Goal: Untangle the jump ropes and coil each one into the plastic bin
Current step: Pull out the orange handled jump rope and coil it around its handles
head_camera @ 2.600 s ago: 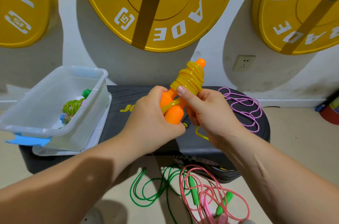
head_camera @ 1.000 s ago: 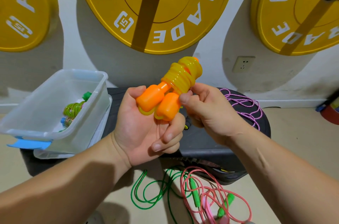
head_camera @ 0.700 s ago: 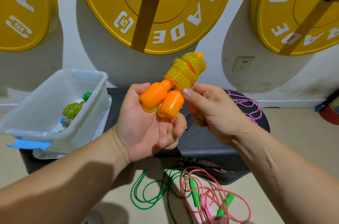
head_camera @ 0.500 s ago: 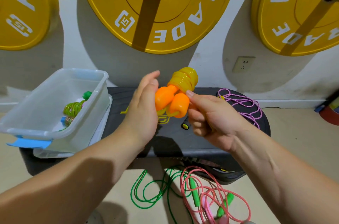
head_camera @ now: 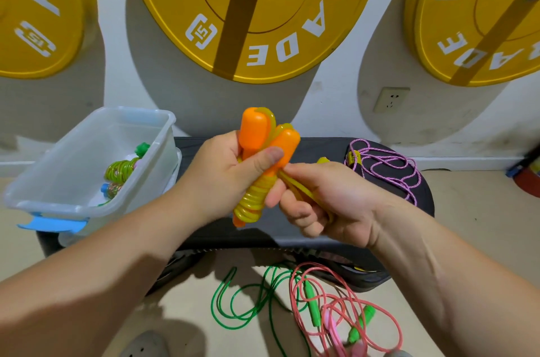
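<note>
Two ropes lie tangled on the floor at 6 o'clock: green rope (head_camera: 233, 310) and pink rope (head_camera: 377, 310), just off the near edge of the bench (head_camera: 204, 146). Above the bench, centre, the left hand (head_camera: 216, 181) grips the orange rope (head_camera: 254, 131), fingers and thumb curled round both handles and the wound cord. The right hand (head_camera: 336, 201), at its 3 o'clock, pinches the cord's loose end. The bin (head_camera: 58, 206) stands at 9 o'clock on the bench's left end, with coiled ropes (head_camera: 119, 172) inside. A purple rope (head_camera: 388, 166) lies at 2 o'clock. Bare bench top shows between them. Plates (head_camera: 263, 20) hang on the wall at 12 o'clock.

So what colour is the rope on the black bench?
The rope is purple with pale flecks, seen in the head view.
</note>
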